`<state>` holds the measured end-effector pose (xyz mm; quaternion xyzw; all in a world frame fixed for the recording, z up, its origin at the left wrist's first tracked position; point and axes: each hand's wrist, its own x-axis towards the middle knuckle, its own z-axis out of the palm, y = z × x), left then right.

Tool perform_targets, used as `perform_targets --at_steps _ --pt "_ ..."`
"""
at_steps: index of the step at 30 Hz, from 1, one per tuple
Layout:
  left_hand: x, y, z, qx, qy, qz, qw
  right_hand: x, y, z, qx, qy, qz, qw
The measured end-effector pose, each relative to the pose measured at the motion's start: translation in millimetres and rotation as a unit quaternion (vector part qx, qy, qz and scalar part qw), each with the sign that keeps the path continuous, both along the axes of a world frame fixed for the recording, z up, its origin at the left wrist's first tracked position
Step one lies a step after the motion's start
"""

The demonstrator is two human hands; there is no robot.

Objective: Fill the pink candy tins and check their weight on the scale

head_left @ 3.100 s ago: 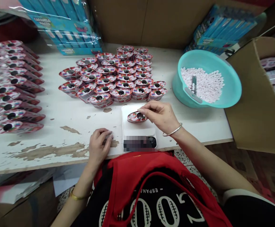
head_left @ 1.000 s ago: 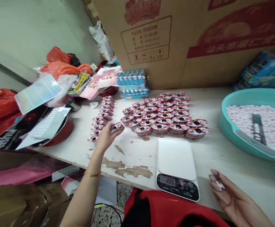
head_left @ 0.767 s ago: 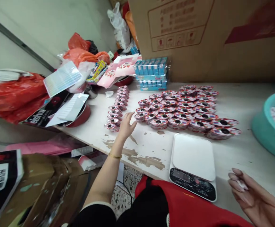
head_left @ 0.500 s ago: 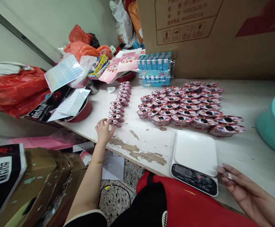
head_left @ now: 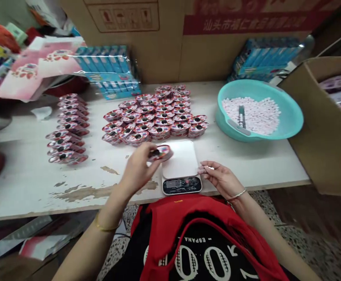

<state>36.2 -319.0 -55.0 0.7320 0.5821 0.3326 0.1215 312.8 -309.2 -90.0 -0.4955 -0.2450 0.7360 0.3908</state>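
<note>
And look at that red-and-white oval tub [head_left: 163, 153], black circle dead centre, over a white scale pan [head_left: 182, 162]! Teal basin [head_left: 290, 121] piled with pale pink candies [head_left: 254, 115], brown patches streaking the white surface [head_left: 26, 187], red apron [head_left: 170, 218] over black!

Small packing workroom, cramped, stock piled close. Chipped white workbench [head_left: 26, 183] carries digital scale [head_left: 182, 184], rows of oval candy cups [head_left: 158, 132], teal basin [head_left: 287, 125] of pale pink candies. Large printed cartons [head_left: 158, 50] stand behind; open carton [head_left: 313, 136] of packed cups at right. Shrink-wrapped blue boxes [head_left: 108, 66] line bench back. Speckled terrazzo floor [head_left: 328, 257] below.
</note>
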Motion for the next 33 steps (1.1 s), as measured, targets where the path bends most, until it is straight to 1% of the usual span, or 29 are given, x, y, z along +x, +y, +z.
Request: perform_targets --at_steps 2,4,7,9,10,12,14,17,20,23,26,28,30,33 --pt "33 16 -9.4 -0.003 0.009 -0.053 0.999 3 -2 1.4 0.017 -0.012 -0.01 1.0" --pt "50 29 -19.3 -0.004 0.028 -0.081 0.996 6 -5 2.4 0.03 -0.029 -0.013 0.999" --pt "54 38 -27.6 -0.012 0.044 -0.11 0.993 11 -7 2.0 0.031 -0.046 0.003 0.998" --pt "46 37 -28.2 -0.013 0.032 -0.124 0.992 13 -7 1.7 0.026 -0.051 0.008 0.998" --pt "39 35 -28.0 -0.01 0.018 -0.121 0.992 14 -6 1.9 0.025 -0.053 0.006 0.998" --pt "22 26 -29.2 -0.005 -0.011 -0.082 0.997 16 -4 2.9 0.029 -0.06 0.002 0.998" --pt "1 11 -35.7 -0.011 -0.029 -0.011 0.999 18 -1 5.3 0.044 -0.079 0.008 0.996" --pt "-31 -19 -56.3 -0.048 -0.016 0.088 0.995 18 5 12.2 0.087 -0.138 0.042 0.986" --pt "-51 -52 -81.5 -0.082 0.007 0.137 0.987 13 14 24.3 0.144 -0.201 0.083 0.965" --pt "-53 -72 -101.0 -0.074 0.022 0.15 0.986 3 26 39.4 0.215 -0.246 0.127 0.937" --pt "-46 -77 -111.8 -0.044 0.048 0.174 0.983 -13 39 53.7 0.298 -0.283 0.167 0.896" --pt "-42 -75 -115.4 -0.034 0.063 0.194 0.978 -25 46 61.4 0.359 -0.318 0.187 0.858" --pt "-41 -74 -117.4 -0.033 0.071 0.203 0.976 -37 50 66.5 0.413 -0.358 0.214 0.81" --pt "-43 -74 -117.6 -0.03 0.065 0.201 0.977 -54 56 67.6 0.466 -0.405 0.265 0.741"
